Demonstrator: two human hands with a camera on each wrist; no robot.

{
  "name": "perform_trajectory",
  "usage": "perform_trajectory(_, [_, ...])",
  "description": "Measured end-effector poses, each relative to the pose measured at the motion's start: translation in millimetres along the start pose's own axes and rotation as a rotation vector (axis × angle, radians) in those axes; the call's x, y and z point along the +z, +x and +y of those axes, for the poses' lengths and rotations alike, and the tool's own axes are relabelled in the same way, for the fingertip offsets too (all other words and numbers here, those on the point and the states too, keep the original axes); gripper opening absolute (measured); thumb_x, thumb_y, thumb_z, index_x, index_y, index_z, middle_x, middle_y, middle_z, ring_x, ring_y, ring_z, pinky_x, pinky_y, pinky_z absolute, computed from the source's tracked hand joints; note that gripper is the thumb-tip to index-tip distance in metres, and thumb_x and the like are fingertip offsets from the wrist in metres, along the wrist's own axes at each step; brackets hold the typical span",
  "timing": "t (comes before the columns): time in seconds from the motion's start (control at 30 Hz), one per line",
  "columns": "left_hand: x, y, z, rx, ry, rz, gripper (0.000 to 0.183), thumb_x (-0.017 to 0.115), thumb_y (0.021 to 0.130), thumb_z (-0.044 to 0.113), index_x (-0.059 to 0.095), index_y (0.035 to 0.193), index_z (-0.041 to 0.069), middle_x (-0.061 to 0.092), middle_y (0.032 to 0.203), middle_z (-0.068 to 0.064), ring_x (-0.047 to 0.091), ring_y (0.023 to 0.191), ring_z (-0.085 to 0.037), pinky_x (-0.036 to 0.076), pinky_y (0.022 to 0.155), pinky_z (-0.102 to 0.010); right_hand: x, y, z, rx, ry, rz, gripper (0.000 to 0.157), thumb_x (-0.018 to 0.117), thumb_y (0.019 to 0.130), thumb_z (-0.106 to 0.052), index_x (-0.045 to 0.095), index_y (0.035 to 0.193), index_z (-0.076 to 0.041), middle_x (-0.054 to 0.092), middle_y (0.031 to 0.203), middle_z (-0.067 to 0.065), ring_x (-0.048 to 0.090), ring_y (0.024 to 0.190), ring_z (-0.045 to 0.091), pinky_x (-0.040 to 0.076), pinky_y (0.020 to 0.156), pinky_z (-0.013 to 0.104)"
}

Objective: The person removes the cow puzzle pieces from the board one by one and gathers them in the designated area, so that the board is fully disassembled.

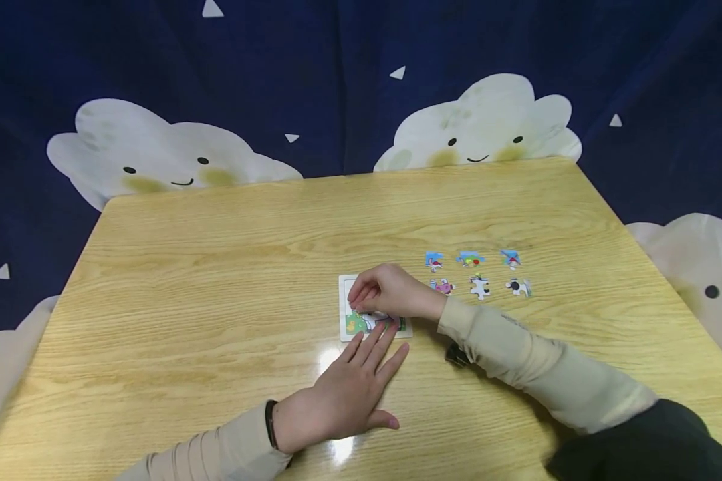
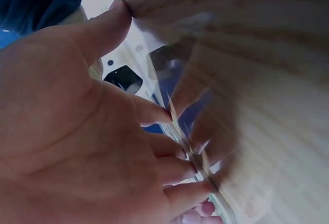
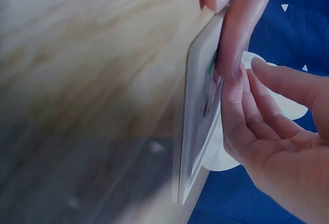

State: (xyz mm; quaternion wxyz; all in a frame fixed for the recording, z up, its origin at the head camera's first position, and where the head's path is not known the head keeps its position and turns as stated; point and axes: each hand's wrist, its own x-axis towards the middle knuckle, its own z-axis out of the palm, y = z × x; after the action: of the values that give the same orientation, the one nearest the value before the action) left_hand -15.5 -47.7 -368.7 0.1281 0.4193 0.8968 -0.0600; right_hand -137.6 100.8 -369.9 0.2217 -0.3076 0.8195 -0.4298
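A small white-framed puzzle board (image 1: 341, 294) lies on the table, with green and white picture pieces (image 1: 355, 324) along its near side. My left hand (image 1: 345, 397) reaches up from below, fingers straight and spread, the fingertips resting on the board's near edge. Over the board's upper part bends my right hand (image 1: 391, 290), its thumb and fingertips close together above the pieces. In the right wrist view the board (image 3: 193, 111) appears edge-on, and a left finger (image 3: 239, 34) hides the right fingertips (image 3: 257, 106) in part. I cannot tell whether they pinch a piece.
To the right of the board, loose puzzle pieces lie in two rows, among them a blue piece (image 1: 433, 259) and a white piece (image 1: 480, 287). A small black object (image 1: 457, 355) sits under the right forearm. A dark curtain with cloud prints (image 1: 337, 87) hangs behind the table.
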Motion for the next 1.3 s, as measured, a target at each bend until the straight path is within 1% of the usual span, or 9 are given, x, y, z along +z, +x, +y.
perform_trajectory(0.2, [-0.3,-0.1,0.5,-0.005,-0.020,-0.027,0.096,0.043,0.089,0.071,0.014,0.158,0.012,-0.002,0.162,-0.020,-0.001,0.149,-0.031,0.020,0.116,-0.044,0.7,1,-3,0.001,0.022,0.011,0.009,0.067,0.089,0.004,0.071,0.096,0.002,0.072,0.085,0.005,0.067,0.077,0.010,0.054,0.071,0.024])
perform_trajectory(0.33, [-0.4,0.3,0.3,-0.005,-0.037,-0.031,0.096,0.043,0.089,0.071,0.013,0.159,0.011,-0.004,0.162,-0.020,-0.003,0.149,-0.031,0.019,0.116,-0.044,1.5,0,-6,-0.006,0.050,0.011,0.013,0.066,0.085,0.009,0.071,0.095,0.002,0.070,0.081,0.003,0.066,0.073,0.011,0.054,0.068,0.025])
perform_trajectory(0.43, [-0.3,0.7,0.3,-0.009,-0.026,-0.027,0.096,0.043,0.089,0.071,0.014,0.159,0.012,-0.002,0.162,-0.020,-0.001,0.149,-0.031,0.019,0.117,-0.043,3.9,-1,-6,0.012,0.066,-0.003,0.017,0.066,0.083,0.011,0.070,0.095,0.000,0.069,0.079,0.003,0.065,0.070,0.010,0.054,0.066,0.025])
perform_trajectory(0.6, [-1.0,0.4,1.0,-0.013,0.009,-0.042,0.094,0.040,0.090,0.071,0.013,0.159,0.012,0.001,0.162,-0.019,0.001,0.149,-0.029,0.018,0.117,-0.043,8.9,-3,-5,0.014,0.034,-0.031,0.012,0.072,0.082,0.007,0.070,0.089,-0.003,0.068,0.074,0.000,0.063,0.066,0.007,0.053,0.063,0.024])
perform_trajectory(0.7, [-1.6,0.1,1.2,-0.011,0.010,-0.048,0.094,0.039,0.090,0.072,0.013,0.159,0.012,0.001,0.162,-0.019,0.000,0.149,-0.029,0.018,0.117,-0.043,8.5,-4,-5,0.007,0.011,-0.018,0.010,0.074,0.083,0.004,0.070,0.086,-0.005,0.067,0.072,-0.001,0.063,0.063,0.008,0.053,0.060,0.024])
perform_trajectory(0.87, [-2.0,0.1,1.0,-0.003,0.012,-0.023,0.096,0.041,0.089,0.072,0.015,0.158,0.012,0.000,0.162,-0.020,0.000,0.149,-0.031,0.020,0.117,-0.043,-6.8,-9,-5,-0.042,-0.029,0.058,0.009,0.075,0.084,0.000,0.071,0.088,-0.007,0.068,0.076,-0.003,0.064,0.069,0.008,0.053,0.066,0.026])
perform_trajectory(1.0, [-2.2,-0.1,1.1,0.001,0.022,-0.009,0.096,0.042,0.089,0.072,0.016,0.158,0.012,0.002,0.162,-0.020,0.002,0.149,-0.032,0.021,0.116,-0.043,-26.5,-22,1,-0.065,-0.059,0.105,0.008,0.074,0.085,0.000,0.073,0.091,-0.006,0.069,0.079,-0.002,0.065,0.073,0.011,0.053,0.067,0.028])
perform_trajectory(1.13, [-2.7,-0.1,1.1,0.003,0.020,-0.007,0.096,0.042,0.088,0.073,0.016,0.158,0.012,0.002,0.162,-0.020,0.002,0.149,-0.032,0.021,0.116,-0.043,-42.8,-43,16,-0.014,-0.091,0.143,0.008,0.072,0.086,0.001,0.073,0.092,-0.005,0.069,0.078,-0.001,0.065,0.068,0.015,0.052,0.062,0.027])
perform_trajectory(1.3, [-1.6,0.2,0.3,0.002,-0.009,-0.001,0.097,0.043,0.088,0.073,0.016,0.158,0.012,0.002,0.162,-0.020,0.001,0.149,-0.032,0.020,0.116,-0.043,-54.1,-70,32,0.080,-0.125,0.159,0.009,0.071,0.087,0.002,0.072,0.093,-0.004,0.068,0.077,-0.001,0.064,0.067,0.016,0.052,0.060,0.027])
